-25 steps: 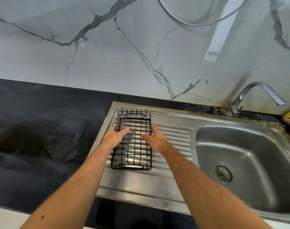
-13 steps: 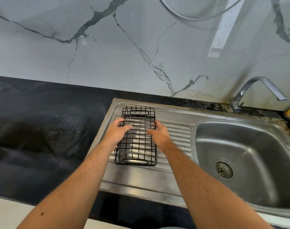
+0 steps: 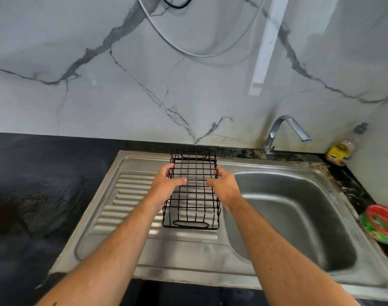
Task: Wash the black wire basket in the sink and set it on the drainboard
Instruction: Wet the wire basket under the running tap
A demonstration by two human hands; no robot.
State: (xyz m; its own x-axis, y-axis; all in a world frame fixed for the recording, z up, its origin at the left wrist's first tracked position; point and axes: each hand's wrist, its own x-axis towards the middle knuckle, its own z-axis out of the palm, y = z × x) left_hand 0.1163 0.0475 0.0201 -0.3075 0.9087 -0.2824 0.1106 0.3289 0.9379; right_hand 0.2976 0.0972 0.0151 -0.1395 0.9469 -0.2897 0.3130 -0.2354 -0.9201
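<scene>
Bare forearms, no sleeves, watch or rings.

Both forearms reach forward, converging toward the far middle. The left hand (image 3: 166, 184) and right hand (image 3: 224, 186) face each other, fingers (image 3: 169, 167) curled, thumbs pointing inward, gripping the basket (image 3: 192, 195).
</scene>
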